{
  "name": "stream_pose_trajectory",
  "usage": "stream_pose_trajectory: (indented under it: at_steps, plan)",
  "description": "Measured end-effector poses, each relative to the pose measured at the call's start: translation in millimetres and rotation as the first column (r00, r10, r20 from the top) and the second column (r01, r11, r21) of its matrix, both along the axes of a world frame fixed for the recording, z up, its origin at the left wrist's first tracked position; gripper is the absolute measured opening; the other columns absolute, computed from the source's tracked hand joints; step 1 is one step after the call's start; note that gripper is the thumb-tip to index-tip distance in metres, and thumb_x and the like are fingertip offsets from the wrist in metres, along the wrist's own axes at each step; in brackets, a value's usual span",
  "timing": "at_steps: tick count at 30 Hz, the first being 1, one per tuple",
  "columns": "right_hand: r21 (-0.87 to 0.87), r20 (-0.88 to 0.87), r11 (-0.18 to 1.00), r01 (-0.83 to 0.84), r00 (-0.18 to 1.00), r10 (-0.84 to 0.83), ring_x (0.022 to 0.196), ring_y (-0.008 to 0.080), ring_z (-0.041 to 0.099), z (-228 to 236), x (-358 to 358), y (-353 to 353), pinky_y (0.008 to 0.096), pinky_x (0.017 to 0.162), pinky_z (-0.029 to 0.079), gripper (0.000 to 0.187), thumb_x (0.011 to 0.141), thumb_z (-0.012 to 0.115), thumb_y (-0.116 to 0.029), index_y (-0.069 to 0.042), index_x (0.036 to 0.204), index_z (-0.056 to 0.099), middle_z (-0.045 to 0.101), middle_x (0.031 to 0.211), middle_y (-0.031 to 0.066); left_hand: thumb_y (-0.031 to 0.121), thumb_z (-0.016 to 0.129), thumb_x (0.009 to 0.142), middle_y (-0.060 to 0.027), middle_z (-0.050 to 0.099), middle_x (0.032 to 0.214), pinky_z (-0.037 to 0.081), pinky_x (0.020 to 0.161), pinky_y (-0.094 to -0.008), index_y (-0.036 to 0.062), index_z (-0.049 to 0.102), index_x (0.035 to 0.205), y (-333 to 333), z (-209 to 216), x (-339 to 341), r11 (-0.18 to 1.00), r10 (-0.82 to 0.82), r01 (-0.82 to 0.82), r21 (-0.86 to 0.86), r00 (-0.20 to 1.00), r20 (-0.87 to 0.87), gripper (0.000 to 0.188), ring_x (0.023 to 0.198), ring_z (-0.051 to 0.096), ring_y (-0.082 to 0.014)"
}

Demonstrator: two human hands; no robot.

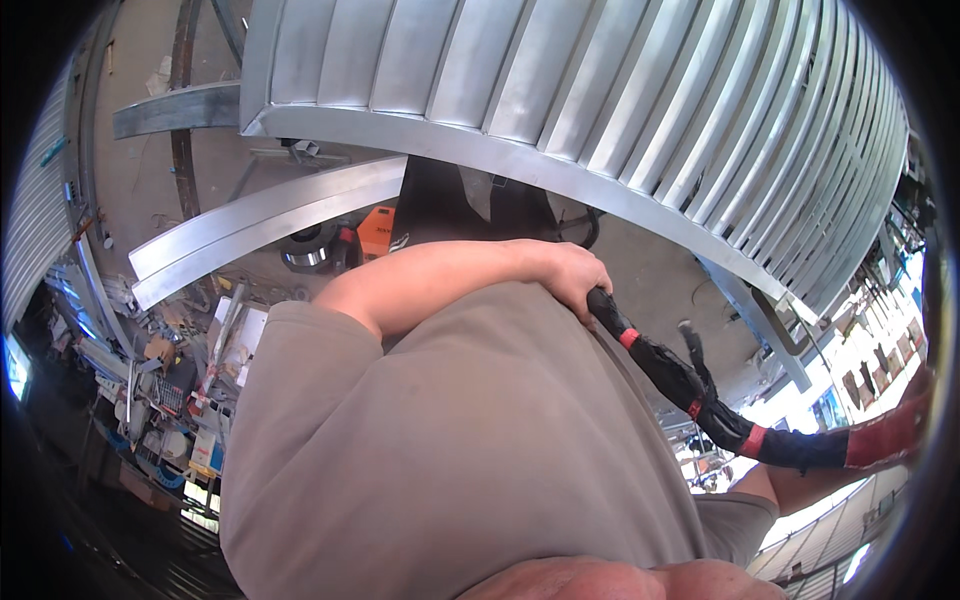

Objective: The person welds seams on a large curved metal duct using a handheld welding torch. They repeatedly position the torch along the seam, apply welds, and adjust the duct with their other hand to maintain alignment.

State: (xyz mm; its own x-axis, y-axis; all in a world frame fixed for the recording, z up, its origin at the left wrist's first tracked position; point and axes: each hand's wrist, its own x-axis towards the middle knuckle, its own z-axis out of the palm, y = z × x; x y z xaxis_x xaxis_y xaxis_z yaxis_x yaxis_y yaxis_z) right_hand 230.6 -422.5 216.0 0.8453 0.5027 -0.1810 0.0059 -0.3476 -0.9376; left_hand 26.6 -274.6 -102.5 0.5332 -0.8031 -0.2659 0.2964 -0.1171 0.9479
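Observation:
My left arm reaches across my grey-brown shirt. At its end my left hand is closed round the end of a thick black cable, wrapped in tape with red bands. From there the cable runs down to the right, to a dark red stretch near the rim. A short black piece sticks up from its middle. Past the cable, my right forearm stretches out to the right; the right hand does not show. Just beyond my left hand is a large silver metal panel with many parallel slats.
A long silver metal profile juts out to the left below the panel. Near it, an orange machine and a dark round object with a shiny band stand on the floor. Cluttered tools and parts lie at left. A blue-grey beam slants at right.

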Motion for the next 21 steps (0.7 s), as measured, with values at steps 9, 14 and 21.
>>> stream_pose_trajectory:
  at_steps: [9,14,21]
  plan:
    - [-0.554,-0.365,0.734,-0.393,0.907,0.21,0.08,0.0161,0.061,-39.6,-23.1,175.9,0.0307,0.068,0.05,0.044,0.097,0.07,-0.026,0.004,0.127,0.057,0.063,0.097,0.0094,0.057,0.076,0.085,-0.0112,0.074,0.101,0.051,0.089,-0.0447,0.0124,0.071,0.118,1.0,30.9,20.4,0.965,-0.186,0.192,-0.179,0.981,0.052,0.055,0.103,0.069,-0.0329]
    - [-0.632,-0.551,0.545,-0.551,0.814,0.184,0.069,0.0133,0.067,-79.1,-19.0,224.8,0.0274,0.058,0.054,0.039,0.101,0.069,-0.03,0.001,0.123,0.063,0.068,0.09,0.006,0.061,0.067,0.091,-0.0124,0.073,0.106,0.051,0.091,-0.045,0.0121,0.069,0.124,10.9,30.6,21.1,0.95,-0.218,0.232,-0.207,0.972,0.086,0.059,0.108,0.068,-0.0337]
    - [-0.582,-0.732,0.357,-0.73,0.662,0.161,0.074,0.0123,0.065,-148.9,-0.3,232.2,0.0285,0.067,0.056,0.038,0.103,0.064,-0.032,0.001,0.122,0.066,0.069,0.095,0.0062,0.061,0.066,0.091,-0.0137,0.073,0.11,0.051,0.092,-0.0458,0.0127,0.069,0.124,27.8,16.9,16.2,0.96,-0.162,0.186,-0.211,0.979,0.123,0.058,0.11,0.067,-0.0342]
